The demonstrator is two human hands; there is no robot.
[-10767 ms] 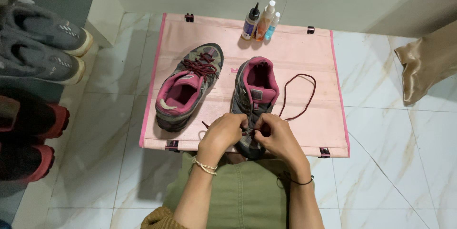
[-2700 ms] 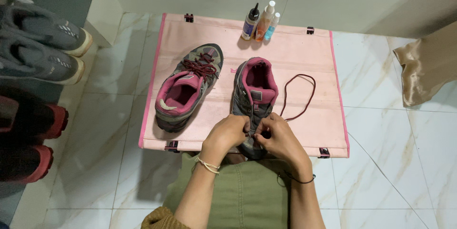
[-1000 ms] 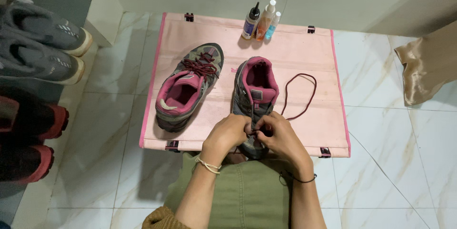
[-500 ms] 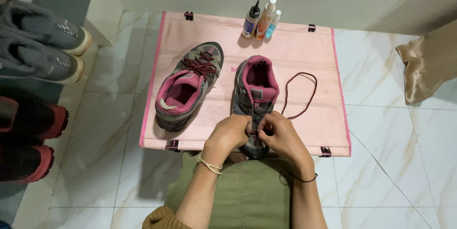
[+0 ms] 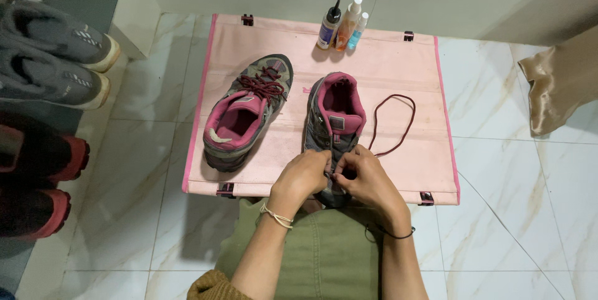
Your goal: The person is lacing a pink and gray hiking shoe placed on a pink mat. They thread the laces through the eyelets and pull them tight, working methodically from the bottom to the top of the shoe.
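1. Both hands meet over the toe end of the grey shoe with pink lining (image 5: 333, 119) on the pink fabric-topped counter (image 5: 398, 69).
2. The left hand (image 5: 303, 174) and right hand (image 5: 364, 178) pinch its dark red lace (image 5: 391, 122), which loops to the shoe's right.
3. A matching laced shoe (image 5: 246, 113) lies to its left.
4. Three small bottles (image 5: 341, 24) stand beyond it.

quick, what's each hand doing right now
Left hand: closed, pinching the dark red lace at the right shoe.
Right hand: closed, pinching at the same spot.
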